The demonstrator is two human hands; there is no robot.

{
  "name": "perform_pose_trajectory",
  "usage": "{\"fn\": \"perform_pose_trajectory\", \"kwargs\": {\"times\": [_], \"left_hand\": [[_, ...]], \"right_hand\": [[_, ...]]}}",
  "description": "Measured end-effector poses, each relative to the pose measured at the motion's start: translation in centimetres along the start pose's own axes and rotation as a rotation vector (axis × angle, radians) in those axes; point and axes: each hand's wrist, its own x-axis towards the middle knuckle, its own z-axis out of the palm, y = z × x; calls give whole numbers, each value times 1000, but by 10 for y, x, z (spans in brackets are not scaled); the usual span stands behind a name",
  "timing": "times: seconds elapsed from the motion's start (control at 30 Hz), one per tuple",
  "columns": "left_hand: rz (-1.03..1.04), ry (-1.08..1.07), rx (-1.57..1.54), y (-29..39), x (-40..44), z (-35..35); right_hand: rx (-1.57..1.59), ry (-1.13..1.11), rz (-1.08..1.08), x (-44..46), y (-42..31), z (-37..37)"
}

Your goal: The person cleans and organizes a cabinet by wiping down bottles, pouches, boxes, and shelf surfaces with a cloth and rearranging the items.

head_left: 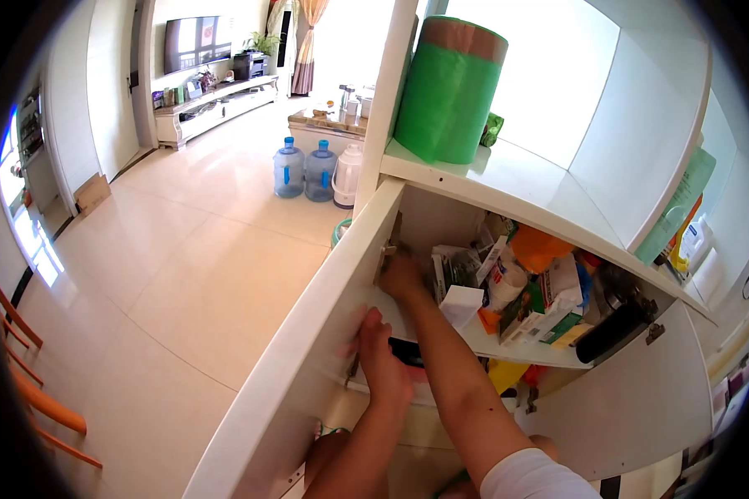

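My right hand reaches into the cabinet, at the upper hinge of the open left door. Its fingers are curled there, and whatever they grip is hidden. Lower down, my left hand leans against the inner face of the white cabinet door, fingers stretched upward. Just right of that hand, a dark object shows partly below the shelf. On the cabinet shelf beside my right forearm stand a white box, several other boxes and an orange bag.
The right cabinet door also hangs open, near a black cylinder. Above, a green roll of bags stands on the open shelf. Two blue water bottles are on the floor beyond. Orange chair parts show at left.
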Motion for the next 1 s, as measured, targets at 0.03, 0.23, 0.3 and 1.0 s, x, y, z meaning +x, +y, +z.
{"fn": "perform_pose_trajectory", "kwargs": {"times": [0.03,0.23,0.3,1.0], "left_hand": [[-6,-2,3,1,-3,3],[15,57,-154,9,-12,23],[1,54,-224,10,-15,22],[107,-27,-169,21,-35,31]], "right_hand": [[-9,-73,26,-5,-8,-11],[4,-254,-248,-94,-42,-67],[-39,-226,-222,-92,-44,-67],[-138,94,-363,-133,-40,-45]]}}
